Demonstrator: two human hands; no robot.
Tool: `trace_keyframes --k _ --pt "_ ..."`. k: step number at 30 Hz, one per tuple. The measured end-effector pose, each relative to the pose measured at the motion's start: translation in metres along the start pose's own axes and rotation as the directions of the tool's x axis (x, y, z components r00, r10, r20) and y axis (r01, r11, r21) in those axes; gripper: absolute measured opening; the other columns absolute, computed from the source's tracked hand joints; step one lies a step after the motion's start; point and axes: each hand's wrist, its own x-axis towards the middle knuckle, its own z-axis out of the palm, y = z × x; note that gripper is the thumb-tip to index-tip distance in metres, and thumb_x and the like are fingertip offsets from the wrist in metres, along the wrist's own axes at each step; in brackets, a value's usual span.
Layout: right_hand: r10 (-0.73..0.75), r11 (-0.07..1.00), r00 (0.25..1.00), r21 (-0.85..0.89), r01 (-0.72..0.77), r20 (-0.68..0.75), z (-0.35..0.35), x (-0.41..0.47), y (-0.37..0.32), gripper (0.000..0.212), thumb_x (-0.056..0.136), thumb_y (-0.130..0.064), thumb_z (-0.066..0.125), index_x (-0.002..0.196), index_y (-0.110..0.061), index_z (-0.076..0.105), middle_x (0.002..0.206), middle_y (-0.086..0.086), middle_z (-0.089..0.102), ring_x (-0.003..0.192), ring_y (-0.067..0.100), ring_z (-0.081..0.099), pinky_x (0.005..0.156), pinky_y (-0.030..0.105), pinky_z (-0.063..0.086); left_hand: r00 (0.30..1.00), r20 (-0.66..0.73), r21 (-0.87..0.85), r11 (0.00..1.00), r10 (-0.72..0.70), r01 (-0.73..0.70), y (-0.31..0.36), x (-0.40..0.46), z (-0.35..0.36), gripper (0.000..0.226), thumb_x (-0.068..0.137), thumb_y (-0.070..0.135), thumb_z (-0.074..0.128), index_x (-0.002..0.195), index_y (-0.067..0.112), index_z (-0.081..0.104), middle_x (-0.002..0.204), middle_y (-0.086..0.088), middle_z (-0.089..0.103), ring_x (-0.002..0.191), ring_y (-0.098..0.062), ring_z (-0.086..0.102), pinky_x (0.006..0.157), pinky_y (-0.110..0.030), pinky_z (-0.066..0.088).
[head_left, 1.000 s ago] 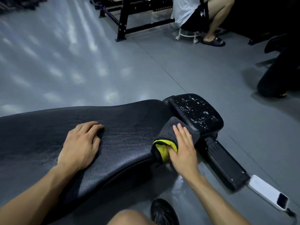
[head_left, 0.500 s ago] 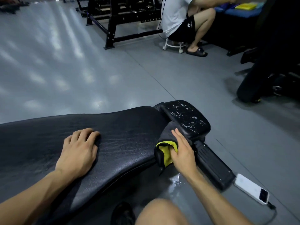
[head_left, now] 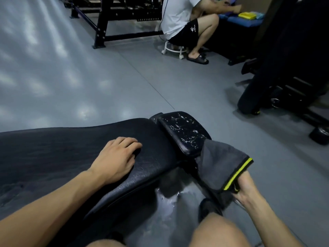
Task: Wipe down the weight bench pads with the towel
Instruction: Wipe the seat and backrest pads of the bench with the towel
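Observation:
A long black bench pad runs across the lower left. Beyond its right end sits a smaller black pad dotted with white droplets. My left hand rests flat on the long pad, fingers relaxed. My right hand grips a grey towel with a yellow-green stripe, lifted off the pads to the right of the small pad. The towel hangs unfolded and its upper edge touches the small pad's near corner.
A wet patch shines on the grey floor under the bench. My knee and shoe are at the bottom. A person on a white stool sits at the back. A black rack and dark machines stand around.
My right hand has pulled the towel away from the gap between the pads, rightward and toward me, and the towel has unfolded. My left hand has stayed on the long pad.

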Motion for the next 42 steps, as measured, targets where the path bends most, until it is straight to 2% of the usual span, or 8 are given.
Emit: trace_keyframes --k 14,17,19,25,29,32,39,42 --pt "-0.361 0.783 0.927 -0.572 0.244 -0.099 -0.006 0.113 -0.050 0.033 0.094 0.000 0.039 0.069 -0.019 0.051 0.050 -0.014 0.050 0.061 0.019 0.045 0.048 0.022 0.037 0.998 0.035 -0.018 0.998 -0.054 0.055 0.029 0.067 0.040 0.055 0.096 0.050 0.031 0.142 0.030 0.053 0.155 0.006 0.046 0.146 -0.018 0.035 0.123 -0.041 0.022" --pt "-0.319 0.647 0.946 -0.718 0.257 0.051 0.021 0.134 -0.020 0.033 0.096 -0.020 0.051 0.126 -0.020 0.064 0.117 -0.009 0.067 0.111 0.018 0.059 0.094 0.032 0.049 0.997 0.044 0.000 0.998 -0.064 0.064 0.034 0.069 0.041 0.055 0.097 0.049 0.032 0.144 0.029 0.052 0.156 0.005 0.044 0.147 -0.018 0.035 0.123 -0.041 0.021" --pt "-0.337 0.560 0.933 -0.769 0.307 0.127 0.028 0.142 -0.003 0.059 0.098 -0.021 0.051 0.155 -0.028 0.036 0.147 -0.019 0.039 0.135 0.001 0.036 0.118 0.029 0.027 0.996 0.041 0.011 0.997 -0.074 0.073 0.033 0.069 0.042 0.055 0.097 0.049 0.034 0.145 0.030 0.051 0.157 0.006 0.044 0.147 -0.018 0.035 0.123 -0.041 0.021" --pt "-0.155 0.530 0.988 -0.845 0.070 -0.016 0.061 0.194 -0.060 0.026 0.102 -0.031 0.041 0.100 -0.008 0.053 0.104 0.012 0.055 0.100 0.032 0.053 0.080 0.034 0.033 0.995 0.057 0.056 0.995 -0.087 0.084 0.034 0.074 0.046 0.055 0.097 0.050 0.035 0.148 0.032 0.047 0.160 0.007 0.038 0.148 -0.017 0.033 0.123 -0.043 0.021" --pt "-0.292 0.267 0.868 -0.837 0.478 0.403 0.047 0.155 -0.028 0.067 0.085 -0.029 0.041 0.149 -0.013 0.047 0.159 0.002 0.039 0.151 0.019 0.028 0.123 0.034 0.018 0.992 0.076 0.081 0.992 -0.099 0.093 0.037 0.076 0.044 0.056 0.096 0.049 0.035 0.148 0.030 0.047 0.160 0.006 0.039 0.148 -0.018 0.034 0.123 -0.044 0.022" --pt "-0.228 0.077 0.687 -0.691 0.719 0.690 0.027 0.120 0.006 0.086 0.073 -0.025 0.041 0.158 -0.021 0.030 0.167 -0.009 0.018 0.155 0.006 0.008 0.124 0.028 0.004 0.992 0.077 0.070 0.993 -0.098 0.093 0.038 0.077 0.045 0.057 0.096 0.049 0.034 0.148 0.030 0.047 0.160 0.006 0.039 0.148 -0.019 0.034 0.123 -0.045 0.023" --pt "-0.363 0.049 0.861 -0.915 0.400 0.357 0.080 0.178 -0.030 0.064 0.098 -0.034 0.038 0.159 -0.020 0.029 0.168 -0.006 0.020 0.155 0.009 0.012 0.127 0.035 0.002 0.994 0.048 0.048 0.994 -0.100 0.098 0.038 0.076 0.045 0.057 0.095 0.050 0.033 0.146 0.031 0.049 0.159 0.007 0.041 0.147 -0.018 0.035 0.123 -0.044 0.022" --pt "-0.314 -0.072 0.761 -0.814 0.577 0.567 0.079 0.119 0.003 0.076 0.089 -0.037 0.040 0.161 -0.020 0.020 0.168 -0.008 0.008 0.156 0.008 0.002 0.126 0.031 -0.005 0.994 0.043 0.056 0.993 -0.102 0.100 0.039 0.074 0.045 0.057 0.095 0.050 0.033 0.146 0.030 0.049 0.158 0.006 0.042 0.147 -0.018 0.035 0.123 -0.044 0.023"
